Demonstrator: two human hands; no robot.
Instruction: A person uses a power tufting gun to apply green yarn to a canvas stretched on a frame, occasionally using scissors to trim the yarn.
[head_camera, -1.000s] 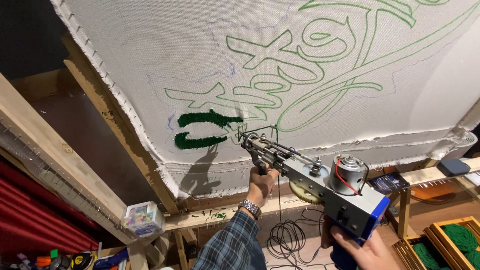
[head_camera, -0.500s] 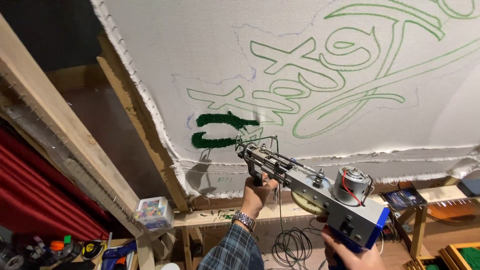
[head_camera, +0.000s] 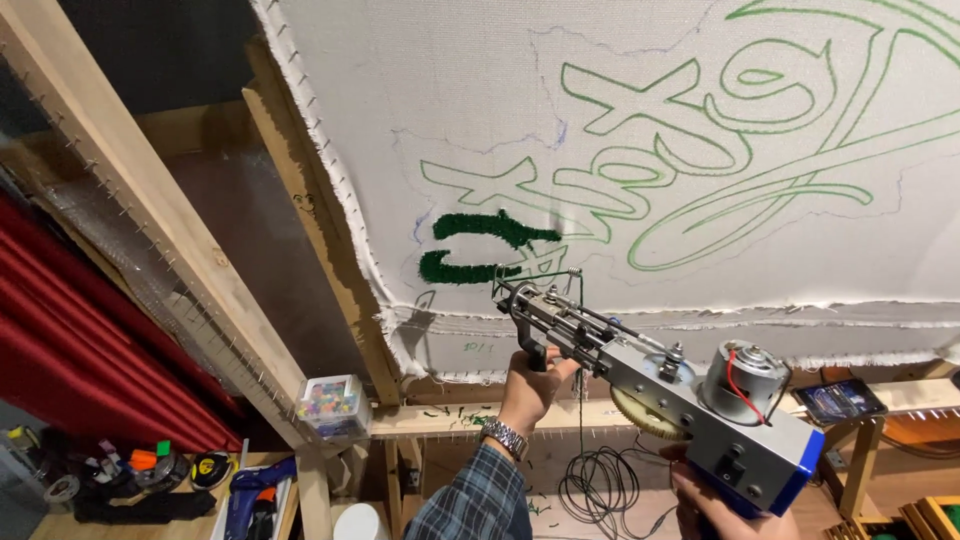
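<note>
A blue and silver tufting gun (head_camera: 660, 395) points up and left at a white stretched cloth (head_camera: 480, 90) marked with green outlines. My left hand (head_camera: 532, 385) grips the gun's front handle below the needle. My right hand (head_camera: 725, 512) holds the rear grip at the bottom edge, partly out of view. The needle tip sits just off the cloth, below a patch of dark green tufted yarn (head_camera: 480, 248). A green yarn strand hangs from the gun.
A wooden frame (head_camera: 320, 230) with nail strips holds the cloth. A small clear box of coloured pins (head_camera: 330, 405) rests on a ledge. Black cable coils (head_camera: 600, 485) lie below. Tools and tape rolls (head_camera: 150, 470) sit at lower left beside a red curtain (head_camera: 70, 340).
The view has swung left and downward, so the cloth and the green patch now sit further right. The gun stays pointed at the same spot beneath the green patch.
</note>
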